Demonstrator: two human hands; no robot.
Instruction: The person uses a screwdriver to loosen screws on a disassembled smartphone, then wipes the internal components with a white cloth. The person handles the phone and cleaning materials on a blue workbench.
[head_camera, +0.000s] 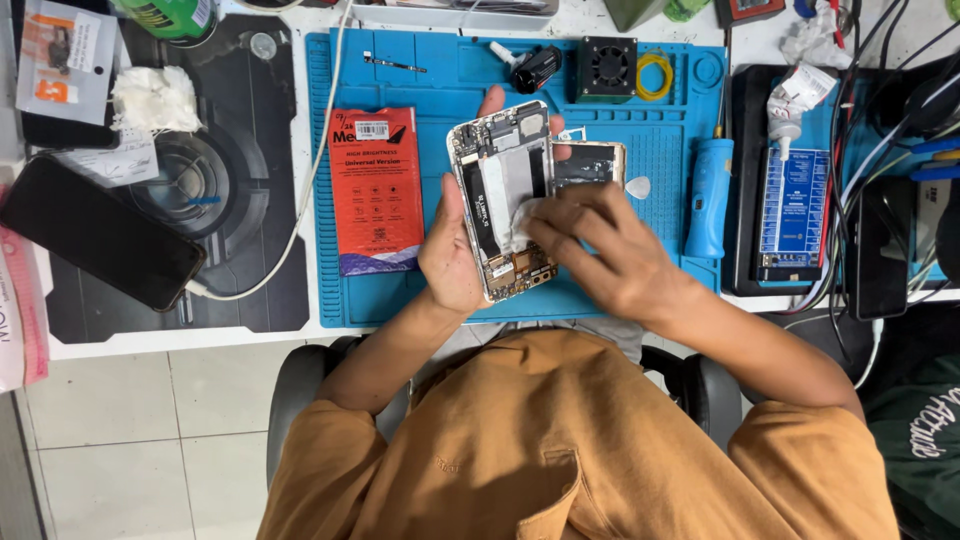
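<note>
Opened phone (503, 198), back off and innards bared, held above the middle of the blue mat (440, 80), nearer its front edge.

Head view: cradled in the left hand (452, 258), palm beneath, thumb along one long side, fingertips curled over the far side and top, a firm but partly open clasp. Pressed at the lower middle by the right hand (600, 255), fingers (548, 225) pinched shut on a small white wipe (520, 222).

Likely risks, judged from this: too much pressure on the bare board and flex cables, bending or tearing them; lint or moisture left on connectors; a slip from the one-handed cradle onto the mat.

Looks: slim pale metal frame, black battery strip with white tape down the centre, gold and silver shields and boards at top and bottom. Second phone body (592, 162) just behind, partly hidden. Red packet (376, 188) toward the mat's left edge, blue tool (709, 198) toward its right.
</note>
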